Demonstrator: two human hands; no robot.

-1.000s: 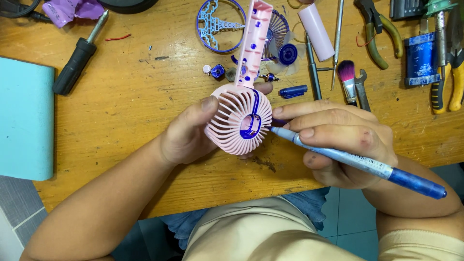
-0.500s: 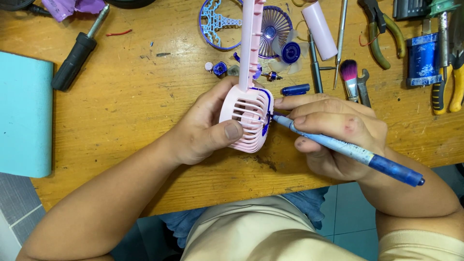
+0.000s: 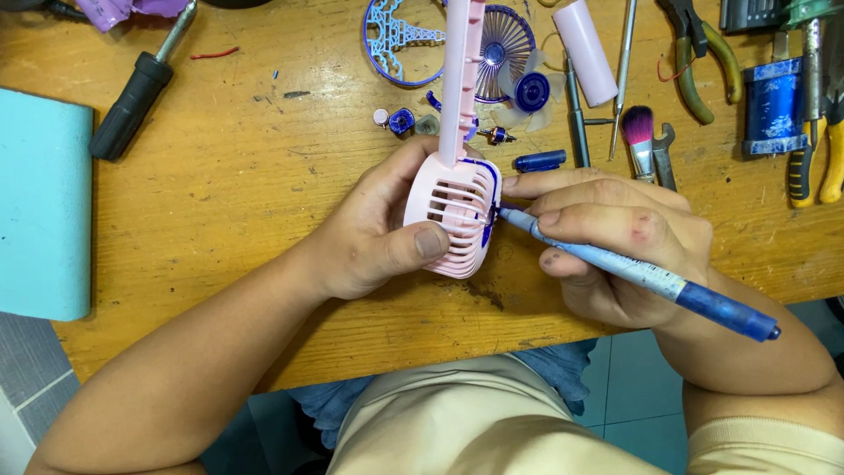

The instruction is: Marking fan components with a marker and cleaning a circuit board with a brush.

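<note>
My left hand (image 3: 374,233) grips the round pink head of a small hand-held fan (image 3: 455,207), thumb across its slotted back, with the pink handle pointing away from me. The fan is turned on edge, so its blue inner rim faces right. My right hand (image 3: 615,242) holds a blue screwdriver (image 3: 646,275) like a pen, and its tip touches the fan's blue edge. Both hands rest over the near part of a wooden workbench (image 3: 229,189).
Loose fan parts lie beyond the hands: a blue grille (image 3: 400,40), a blue fan blade (image 3: 527,88), small blue pieces (image 3: 541,161), a pink cylinder (image 3: 585,53). A black-handled screwdriver (image 3: 132,101) lies at left, beside a light blue box (image 3: 40,202). Pliers, tweezers and a brush (image 3: 637,136) lie at right.
My left hand has turned the fan head from facing up to standing on edge. The screwdriver tip has followed it to the blue rim, and the handle now points straight away.
</note>
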